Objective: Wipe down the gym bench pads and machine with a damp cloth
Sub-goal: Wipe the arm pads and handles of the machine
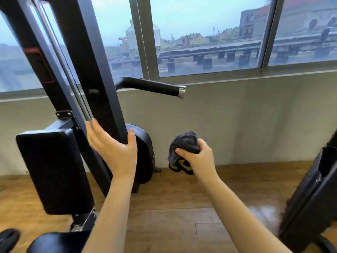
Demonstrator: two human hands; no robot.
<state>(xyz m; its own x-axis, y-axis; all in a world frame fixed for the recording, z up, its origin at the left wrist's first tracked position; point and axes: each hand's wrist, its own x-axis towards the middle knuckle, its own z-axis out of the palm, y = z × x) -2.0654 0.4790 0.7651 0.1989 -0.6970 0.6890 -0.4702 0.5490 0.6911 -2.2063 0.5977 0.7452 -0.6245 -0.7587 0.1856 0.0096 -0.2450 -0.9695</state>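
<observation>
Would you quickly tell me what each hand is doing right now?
Left hand: open, fingers straight, thumb against the machine's black post; holding nothing.
Right hand: closed around the bunched grey cloth.

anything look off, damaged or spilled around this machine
One thing stands out: a pale, shiny patch on the wooden floor at lower right, beside a dark machine part. It could be wetness or just glare; the picture is too blurred there to tell. The pad and handle look intact.

Machine upright (85, 57) cut off above
</observation>
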